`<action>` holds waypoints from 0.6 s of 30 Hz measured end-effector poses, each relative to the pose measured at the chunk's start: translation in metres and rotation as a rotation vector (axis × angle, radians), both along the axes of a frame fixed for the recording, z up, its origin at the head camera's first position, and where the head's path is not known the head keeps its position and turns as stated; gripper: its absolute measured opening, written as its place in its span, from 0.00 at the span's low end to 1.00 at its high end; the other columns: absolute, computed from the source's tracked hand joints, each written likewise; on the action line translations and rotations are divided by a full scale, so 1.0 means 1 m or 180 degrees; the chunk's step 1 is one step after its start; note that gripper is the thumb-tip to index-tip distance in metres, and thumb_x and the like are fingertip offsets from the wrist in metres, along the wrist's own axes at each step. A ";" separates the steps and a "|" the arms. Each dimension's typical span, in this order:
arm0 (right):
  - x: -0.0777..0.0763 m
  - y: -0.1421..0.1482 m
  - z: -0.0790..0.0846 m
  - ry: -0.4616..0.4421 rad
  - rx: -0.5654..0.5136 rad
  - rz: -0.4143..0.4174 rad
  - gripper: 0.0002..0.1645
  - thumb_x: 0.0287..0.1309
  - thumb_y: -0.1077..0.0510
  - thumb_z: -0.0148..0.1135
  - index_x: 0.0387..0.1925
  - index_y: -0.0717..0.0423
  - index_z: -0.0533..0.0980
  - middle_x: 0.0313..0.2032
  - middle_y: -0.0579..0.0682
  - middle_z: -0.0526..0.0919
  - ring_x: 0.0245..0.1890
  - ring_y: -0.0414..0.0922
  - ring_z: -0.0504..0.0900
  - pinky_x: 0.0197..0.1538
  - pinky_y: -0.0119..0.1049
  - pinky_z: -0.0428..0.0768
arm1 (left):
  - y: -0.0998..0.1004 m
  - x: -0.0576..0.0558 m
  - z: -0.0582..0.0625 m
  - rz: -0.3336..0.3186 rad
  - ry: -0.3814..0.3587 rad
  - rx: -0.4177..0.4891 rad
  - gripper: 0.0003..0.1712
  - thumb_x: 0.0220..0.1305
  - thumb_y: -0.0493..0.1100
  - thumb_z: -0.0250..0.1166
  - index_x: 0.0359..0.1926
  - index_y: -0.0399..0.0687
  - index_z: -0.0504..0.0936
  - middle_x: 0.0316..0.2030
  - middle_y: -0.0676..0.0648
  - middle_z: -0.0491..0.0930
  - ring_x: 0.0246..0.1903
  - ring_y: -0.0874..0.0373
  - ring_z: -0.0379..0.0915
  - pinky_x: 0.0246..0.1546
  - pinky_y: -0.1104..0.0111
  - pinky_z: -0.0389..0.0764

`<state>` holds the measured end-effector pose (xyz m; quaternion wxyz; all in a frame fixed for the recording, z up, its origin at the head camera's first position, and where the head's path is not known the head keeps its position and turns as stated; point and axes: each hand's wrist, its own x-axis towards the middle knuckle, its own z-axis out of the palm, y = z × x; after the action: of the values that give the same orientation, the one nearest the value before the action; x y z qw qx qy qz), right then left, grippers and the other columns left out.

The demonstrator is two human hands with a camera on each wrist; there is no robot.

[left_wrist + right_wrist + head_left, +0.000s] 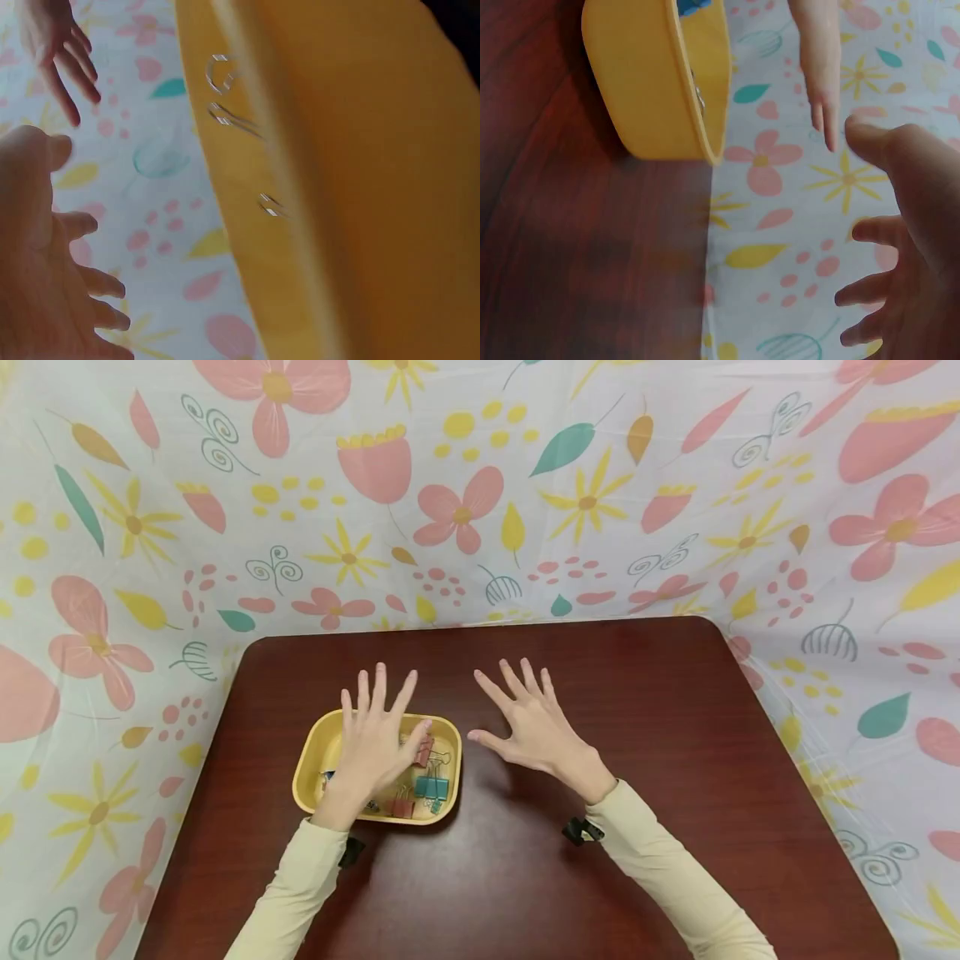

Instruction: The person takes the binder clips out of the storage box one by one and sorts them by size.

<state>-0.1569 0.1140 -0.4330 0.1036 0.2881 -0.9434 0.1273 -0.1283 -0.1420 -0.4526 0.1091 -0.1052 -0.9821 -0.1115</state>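
A yellow plastic bin [302, 777] stands left of centre on the table. Inside it lie binder clips: a teal binder clip [432, 787] and a red binder clip [402, 809] near its front right, and another red binder clip [423, 752] farther back. My left hand [371, 747] hovers over the bin with fingers spread, hiding part of its contents. My right hand [536, 727] is held in the air to the right of the bin, fingers spread, touching nothing. In the left wrist view, wire clip handles [232, 118] show above the bin's rim.
The dark red-brown table [637, 693] has rounded corners at the back. Behind it and along both sides hangs a white cloth [480, 443] printed with flowers and leaves. Small black wrist cameras sit under both sleeves [660, 852].
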 end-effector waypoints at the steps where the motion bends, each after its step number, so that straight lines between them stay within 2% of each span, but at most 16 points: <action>1: 0.000 -0.003 -0.002 -0.0023 -0.0028 0.0035 0.49 0.48 0.24 0.48 0.69 0.31 0.47 0.68 0.58 0.56 0.67 0.63 0.50 0.63 0.63 0.52 | -0.006 0.001 -0.001 0.0041 -0.0049 0.0053 0.41 0.61 0.69 0.43 0.70 0.71 0.38 0.71 0.44 0.30 0.69 0.43 0.23 0.65 0.42 0.35; 4: 0.001 -0.013 -0.006 -0.0128 -0.0161 0.0205 0.48 0.50 0.29 0.53 0.69 0.35 0.49 0.66 0.58 0.60 0.65 0.60 0.58 0.58 0.58 0.66 | -0.025 0.004 -0.005 0.0194 -0.0157 0.0201 0.42 0.62 0.63 0.49 0.71 0.69 0.37 0.71 0.41 0.33 0.69 0.41 0.27 0.65 0.43 0.36; 7: 0.002 -0.023 -0.011 -0.0216 -0.0271 0.0381 0.46 0.52 0.33 0.55 0.69 0.39 0.51 0.65 0.60 0.62 0.61 0.58 0.66 0.50 0.54 0.75 | -0.044 0.008 -0.010 0.0363 -0.0198 0.0338 0.44 0.61 0.59 0.55 0.71 0.64 0.40 0.71 0.38 0.38 0.69 0.38 0.31 0.65 0.43 0.40; 14: 0.005 -0.046 -0.020 -0.0342 -0.0352 0.0670 0.43 0.53 0.37 0.57 0.67 0.46 0.58 0.59 0.59 0.70 0.54 0.54 0.72 0.52 0.46 0.75 | -0.075 0.019 -0.031 0.0690 -0.0240 0.0578 0.43 0.59 0.54 0.58 0.71 0.53 0.48 0.67 0.32 0.51 0.66 0.32 0.42 0.62 0.41 0.48; 16: 0.006 -0.051 -0.022 -0.0419 -0.0361 0.0722 0.41 0.53 0.39 0.58 0.66 0.49 0.61 0.55 0.57 0.73 0.52 0.52 0.73 0.52 0.44 0.75 | -0.082 0.021 -0.035 0.0789 -0.0232 0.0632 0.44 0.59 0.53 0.59 0.71 0.49 0.48 0.65 0.31 0.56 0.63 0.31 0.50 0.60 0.41 0.54; 18: 0.006 -0.055 -0.024 -0.0498 -0.0371 0.0772 0.38 0.53 0.41 0.60 0.63 0.51 0.64 0.51 0.55 0.76 0.49 0.50 0.73 0.50 0.42 0.76 | -0.088 0.024 -0.039 0.0896 -0.0256 0.0699 0.46 0.59 0.53 0.59 0.71 0.47 0.46 0.62 0.31 0.62 0.56 0.31 0.61 0.52 0.41 0.64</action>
<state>-0.1505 0.0587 -0.4572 0.0303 0.3826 -0.8979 0.2155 -0.1047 -0.2303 -0.4915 0.0951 0.0504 -0.9727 -0.2058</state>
